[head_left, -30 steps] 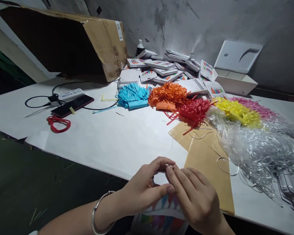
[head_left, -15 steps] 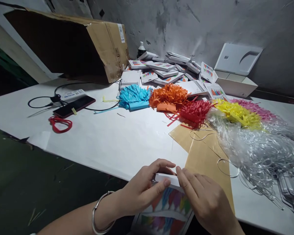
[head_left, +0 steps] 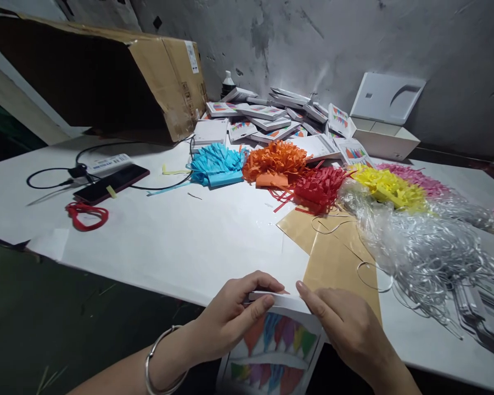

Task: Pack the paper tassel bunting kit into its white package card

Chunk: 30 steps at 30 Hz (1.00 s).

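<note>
Both hands, left [head_left: 230,318] and right [head_left: 349,329], grip the flat packet [head_left: 278,343], its long axis pointing away.

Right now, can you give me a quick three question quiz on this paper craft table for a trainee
1. True or false: both hands are on the white packet printed with coloured flags.
2. Which fringed paper pile lies furthest to the left: A yellow, B blue, C red?
3. Fill in: the phone lies beside a red ____.

Key
1. True. The left hand and right hand hold the white packet at its top edge, near the table edge.
2. B. The blue pile lies left of the red pile and yellow pile.
3. Cord. The phone lies beside the red cord.
</note>
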Each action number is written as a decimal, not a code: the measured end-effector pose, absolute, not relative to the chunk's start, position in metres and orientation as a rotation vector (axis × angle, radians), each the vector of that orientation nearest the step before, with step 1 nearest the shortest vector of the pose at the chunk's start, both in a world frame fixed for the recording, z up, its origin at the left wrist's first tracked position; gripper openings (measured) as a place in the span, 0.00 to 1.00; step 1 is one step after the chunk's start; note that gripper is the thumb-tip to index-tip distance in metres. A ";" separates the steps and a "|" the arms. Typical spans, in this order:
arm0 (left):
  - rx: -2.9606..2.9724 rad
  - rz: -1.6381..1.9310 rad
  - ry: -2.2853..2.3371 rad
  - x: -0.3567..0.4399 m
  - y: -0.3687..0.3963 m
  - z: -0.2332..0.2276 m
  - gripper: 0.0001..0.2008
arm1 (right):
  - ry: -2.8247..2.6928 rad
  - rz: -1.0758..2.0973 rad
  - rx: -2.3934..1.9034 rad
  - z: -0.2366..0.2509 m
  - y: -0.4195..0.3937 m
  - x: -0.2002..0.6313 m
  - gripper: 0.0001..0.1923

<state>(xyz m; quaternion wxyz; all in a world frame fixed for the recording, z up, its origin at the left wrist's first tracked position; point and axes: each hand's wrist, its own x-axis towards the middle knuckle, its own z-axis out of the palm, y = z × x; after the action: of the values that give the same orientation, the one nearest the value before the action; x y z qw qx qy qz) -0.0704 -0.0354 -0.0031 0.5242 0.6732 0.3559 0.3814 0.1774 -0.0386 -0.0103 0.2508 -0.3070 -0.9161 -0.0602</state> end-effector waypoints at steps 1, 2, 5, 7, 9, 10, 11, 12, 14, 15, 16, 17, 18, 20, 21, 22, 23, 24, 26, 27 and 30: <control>1.619 0.905 0.844 -0.070 -0.035 -0.004 0.10 | -2.474 -0.153 -0.841 -0.011 -0.038 0.178 0.25; 1.627 0.900 0.839 -0.071 -0.035 -0.004 0.10 | -2.456 -0.113 -0.849 -0.011 -0.039 0.178 0.24; 1.646 0.906 0.829 -0.071 -0.035 -0.005 0.10 | -2.397 0.295 -0.892 -0.009 -0.040 0.178 0.22; 1.655 0.913 0.815 -0.072 -0.034 -0.006 0.10 | -2.291 0.580 -0.921 -0.008 -0.042 0.178 0.20; 1.675 0.917 0.791 -0.073 -0.034 -0.006 0.10 | -2.197 0.683 -0.946 -0.006 -0.044 0.179 0.17; 1.685 0.921 0.784 -0.073 -0.033 -0.006 0.10 | -2.188 0.665 -0.963 -0.004 -0.045 0.178 0.16; 1.694 0.919 0.782 -0.073 -0.033 -0.006 0.11 | -2.209 0.612 -0.984 -0.001 -0.046 0.178 0.16; 1.702 0.906 0.781 -0.072 -0.033 -0.005 0.11 | -2.253 0.538 -1.002 0.003 -0.046 0.177 0.16; 1.703 0.839 0.752 -0.070 -0.033 -0.003 0.14 | -2.382 0.424 -1.005 0.014 -0.045 0.175 0.17; 1.691 0.804 0.724 -0.068 -0.034 -0.001 0.17 | -2.446 0.418 -0.984 0.020 -0.044 0.173 0.17; 1.672 0.789 0.699 -0.065 -0.035 0.000 0.21 | -2.494 0.445 -0.959 0.026 -0.043 0.171 0.17; 1.654 0.800 0.691 -0.063 -0.036 0.001 0.25 | -2.529 0.497 -0.936 0.031 -0.041 0.169 0.17; 1.638 0.840 0.710 -0.060 -0.038 0.002 0.29 | -2.550 0.555 -0.922 0.035 -0.039 0.168 0.18; 1.614 0.945 0.826 -0.054 -0.042 0.000 0.30 | -2.541 0.653 -0.930 0.040 -0.035 0.166 0.18; 1.604 0.981 0.899 -0.051 -0.044 -0.002 0.29 | -2.525 0.706 -0.931 0.040 -0.033 0.167 0.18; 1.592 0.998 0.964 -0.049 -0.047 -0.003 0.27 | -2.510 0.761 -0.927 0.040 -0.031 0.167 0.18; 1.583 1.004 1.011 -0.047 -0.049 -0.005 0.25 | -2.501 0.803 -0.913 0.040 -0.030 0.169 0.18; 1.576 1.012 1.040 -0.046 -0.052 -0.006 0.24 | -2.501 0.825 -0.895 0.039 -0.028 0.170 0.18; 1.573 1.036 1.039 -0.043 -0.055 -0.006 0.25 | -2.532 0.804 -0.852 0.037 -0.026 0.173 0.19; 1.573 1.047 1.010 -0.042 -0.056 -0.006 0.27 | -2.558 0.765 -0.835 0.037 -0.025 0.175 0.20; 1.596 1.066 0.937 -0.039 -0.059 -0.002 0.33 | -2.642 0.635 -0.802 0.036 -0.025 0.176 0.21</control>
<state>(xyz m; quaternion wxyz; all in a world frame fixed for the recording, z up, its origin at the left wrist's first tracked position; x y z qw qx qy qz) -0.0394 -0.0593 -0.0019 0.4820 0.6549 0.3843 0.4372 0.1764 -0.0252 0.0364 0.1536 -0.2799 -0.9214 0.2216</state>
